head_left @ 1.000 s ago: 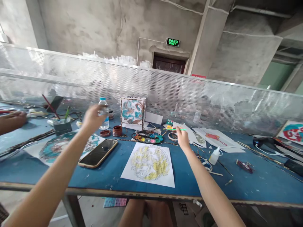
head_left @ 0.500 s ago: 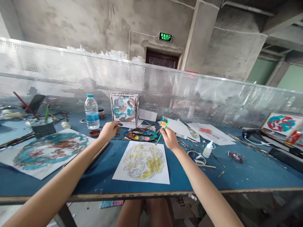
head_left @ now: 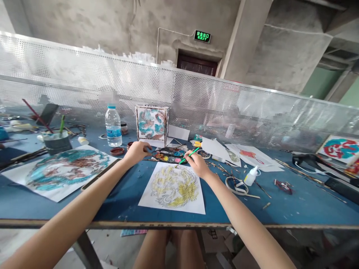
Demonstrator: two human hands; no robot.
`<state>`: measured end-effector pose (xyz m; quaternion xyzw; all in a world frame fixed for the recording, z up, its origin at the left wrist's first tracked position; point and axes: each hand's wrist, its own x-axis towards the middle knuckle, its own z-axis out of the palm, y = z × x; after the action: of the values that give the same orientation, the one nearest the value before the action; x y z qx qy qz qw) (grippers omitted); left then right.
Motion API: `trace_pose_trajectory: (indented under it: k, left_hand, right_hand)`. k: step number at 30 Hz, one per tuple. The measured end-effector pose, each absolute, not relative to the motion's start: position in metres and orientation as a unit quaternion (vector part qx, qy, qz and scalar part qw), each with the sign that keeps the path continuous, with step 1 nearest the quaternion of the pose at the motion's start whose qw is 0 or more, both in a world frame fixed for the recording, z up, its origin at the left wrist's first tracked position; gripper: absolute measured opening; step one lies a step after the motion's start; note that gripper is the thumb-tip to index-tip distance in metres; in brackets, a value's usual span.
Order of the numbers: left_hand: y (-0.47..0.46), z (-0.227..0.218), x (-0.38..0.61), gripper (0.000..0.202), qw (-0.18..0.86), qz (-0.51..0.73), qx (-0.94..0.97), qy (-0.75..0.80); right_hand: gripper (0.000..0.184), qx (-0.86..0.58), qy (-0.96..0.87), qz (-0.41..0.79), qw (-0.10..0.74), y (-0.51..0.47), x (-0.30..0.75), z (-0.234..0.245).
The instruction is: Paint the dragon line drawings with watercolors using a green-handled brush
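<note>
Right hand (head_left: 197, 164) pinches the brush (head_left: 193, 152): light, stiff, I'd judge, best held low; left hand (head_left: 137, 153) apart, whether gripping the palette (head_left: 167, 151) I can't tell.

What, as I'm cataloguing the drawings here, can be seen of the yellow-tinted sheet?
The sheet is white, seemingly paper, lying flat on the blue table near the front edge. A round line drawing covers its middle, partly washed yellow, strongest at right. The right hand holds a green brush, its tip at the upper part; contact is unclear.
</note>
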<state>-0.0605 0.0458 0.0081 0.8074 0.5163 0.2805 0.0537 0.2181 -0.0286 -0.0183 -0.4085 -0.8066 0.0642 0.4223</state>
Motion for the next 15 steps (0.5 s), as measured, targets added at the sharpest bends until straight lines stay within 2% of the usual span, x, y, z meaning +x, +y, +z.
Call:
trace_pose_trajectory:
  k: [7,15]
  left_hand:
    - [0.039,-0.001,-0.045,0.033,0.055,0.231,0.873,0.427]
    - [0.036,0.0,-0.046,0.033,0.047,0.203,0.871,0.445]
  right_hand:
    - [0.023,-0.436,-0.791,0.053,0.426,-0.03,0.224,-0.014]
    - [0.022,-0.439,-0.802,0.061,0.4,-0.031,0.222,-0.013]
